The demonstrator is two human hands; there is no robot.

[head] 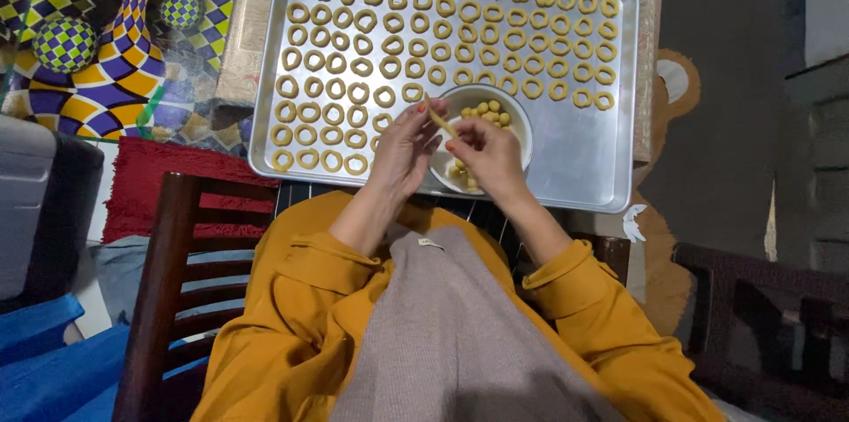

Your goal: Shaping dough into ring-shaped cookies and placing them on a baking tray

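Over the near edge of the metal baking tray (pixel 584 165), two hands meet above a white bowl (pixel 522 126). Between them runs a thin rope of pale yellow dough (pixel 439 118), smooth, slender and about even in thickness along the stretch that shows. Its long axis slants: the far end points up and to the left, toward the rows of rings, while the near end drops to the right into the fingers. The left hand (pixel 402 152) has its fingertips pressed together on the far, left part of the rope, and the right hand (pixel 486 155) pinches the near, right part, so the strip is held off the tray, just above the bowl's left rim.

Inside the bowl lie small round dough balls (pixel 486 112) of the same yellow. Dough rings (pixel 460 24) fill the far and left parts of the tray in close rows, each lying flat and apart from its neighbours; the near right corner of the tray is bare metal. Mustard-yellow sleeves (pixel 292 298) cover both forearms. A dark wooden chair (pixel 164 272) stands at the near left, beside a red cloth (pixel 141 179).
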